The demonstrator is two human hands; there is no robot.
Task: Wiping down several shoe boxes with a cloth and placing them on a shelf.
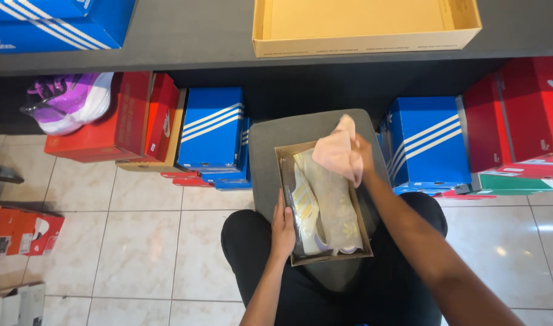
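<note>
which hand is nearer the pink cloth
Right. The right hand pinches the pink cloth above the far end of the open shoe box. The left hand rests on the box's left wall, nearer the person and apart from the cloth.

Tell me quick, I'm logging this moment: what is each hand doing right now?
Left hand: open, resting flat against the side of the shoe box.
Right hand: closed on pink tissue paper, lifted above the shoes.

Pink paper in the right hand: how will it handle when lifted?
Probably floppy: the pink paper bunches and drapes from the right hand. Likely very light, since it looks thin. May tear if tugged; the open shoebox holds more wrapping.
</note>
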